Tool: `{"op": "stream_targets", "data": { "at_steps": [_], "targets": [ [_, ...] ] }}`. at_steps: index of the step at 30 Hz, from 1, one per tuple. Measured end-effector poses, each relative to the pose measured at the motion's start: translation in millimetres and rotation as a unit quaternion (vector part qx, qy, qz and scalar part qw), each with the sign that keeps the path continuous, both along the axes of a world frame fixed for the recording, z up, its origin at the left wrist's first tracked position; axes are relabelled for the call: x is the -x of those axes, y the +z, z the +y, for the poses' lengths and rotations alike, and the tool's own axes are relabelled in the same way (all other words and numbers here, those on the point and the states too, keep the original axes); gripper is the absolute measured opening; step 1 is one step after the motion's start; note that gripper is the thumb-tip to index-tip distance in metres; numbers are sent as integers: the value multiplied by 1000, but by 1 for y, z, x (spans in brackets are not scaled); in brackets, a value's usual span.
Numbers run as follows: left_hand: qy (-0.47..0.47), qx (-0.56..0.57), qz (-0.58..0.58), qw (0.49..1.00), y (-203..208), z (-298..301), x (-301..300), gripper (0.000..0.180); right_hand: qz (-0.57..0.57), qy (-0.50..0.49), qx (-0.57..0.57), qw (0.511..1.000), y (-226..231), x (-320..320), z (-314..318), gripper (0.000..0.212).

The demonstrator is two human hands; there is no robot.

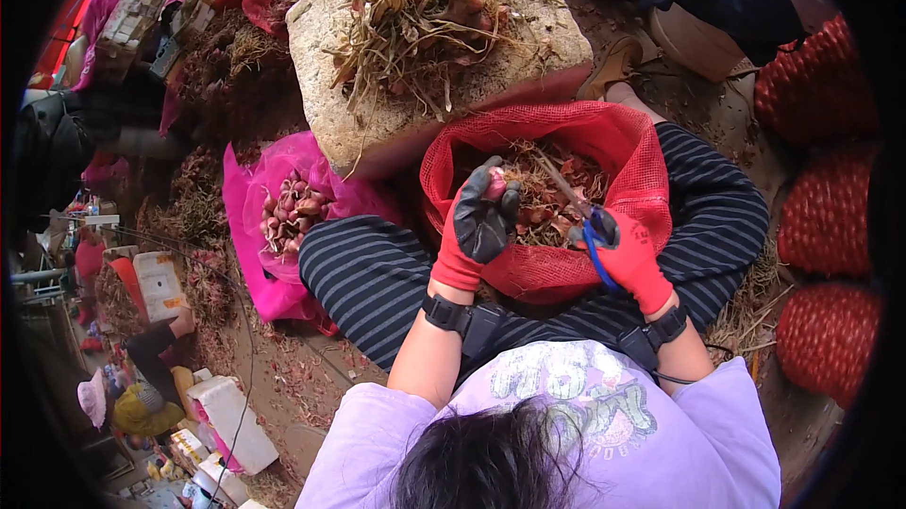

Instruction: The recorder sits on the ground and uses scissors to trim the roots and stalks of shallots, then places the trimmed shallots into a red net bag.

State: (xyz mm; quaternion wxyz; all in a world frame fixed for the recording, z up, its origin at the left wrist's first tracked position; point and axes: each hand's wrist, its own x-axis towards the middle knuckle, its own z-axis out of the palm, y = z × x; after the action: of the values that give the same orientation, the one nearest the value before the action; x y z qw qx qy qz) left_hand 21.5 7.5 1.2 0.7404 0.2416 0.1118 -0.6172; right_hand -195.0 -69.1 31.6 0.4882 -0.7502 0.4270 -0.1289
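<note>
Trimming step, looks like: left hand (pixel 483 218) in red-black glove pinches small pink shallot (pixel 494 183) over red mesh sack (pixel 634 179) in lap; right hand (pixel 625 254) grips blue-handled scissors (pixel 578 205). Next snip probably needs blades at roots.

Over the red mesh sack (pixel 630 162) in the lap, the gloved left hand (pixel 481 223) pinches a pink shallot (pixel 494 183) while the right hand (pixel 628 259) just beside it grips blue-handled scissors (pixel 578 207), blades angled up toward that shallot, a foam block (pixel 396 127) of rooty stalks beyond both
</note>
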Motion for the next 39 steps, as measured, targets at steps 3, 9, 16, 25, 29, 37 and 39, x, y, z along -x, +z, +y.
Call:
{"op": "stream_targets", "data": {
  "at_steps": [3, 9, 16, 25, 29, 37, 39],
  "targets": [
    [-24, -62, -90, 994, 14, -7, 3, 46, -201, -92, -112, 969, -12, -4, -4, 33],
    [-185, -120, -259, 940, -11, -3, 29, 51, -212, 37, -31, 976, 8, -50, -8, 53],
    [-191, -46, -429, 882, -13, 2, 25, 37, -247, 42, -101, 963, -13, -55, -25, 32],
    [-116, -87, -280, 949, 14, -8, 20, 35, -120, -90, -46, 988, 5, -31, -30, 31],
    [-25, -68, -218, 973, 19, -8, 15, 29, -20, 25, 107, 994, 13, -2, -9, 37],
    [-10, -63, -189, 980, 28, -13, 21, 46, 9, 64, 121, 991, 24, 4, 6, 37],
    [-37, -51, -200, 978, 26, -9, 20, 49, 1, 68, 133, 989, 25, 2, 5, 36]
  ]
}}
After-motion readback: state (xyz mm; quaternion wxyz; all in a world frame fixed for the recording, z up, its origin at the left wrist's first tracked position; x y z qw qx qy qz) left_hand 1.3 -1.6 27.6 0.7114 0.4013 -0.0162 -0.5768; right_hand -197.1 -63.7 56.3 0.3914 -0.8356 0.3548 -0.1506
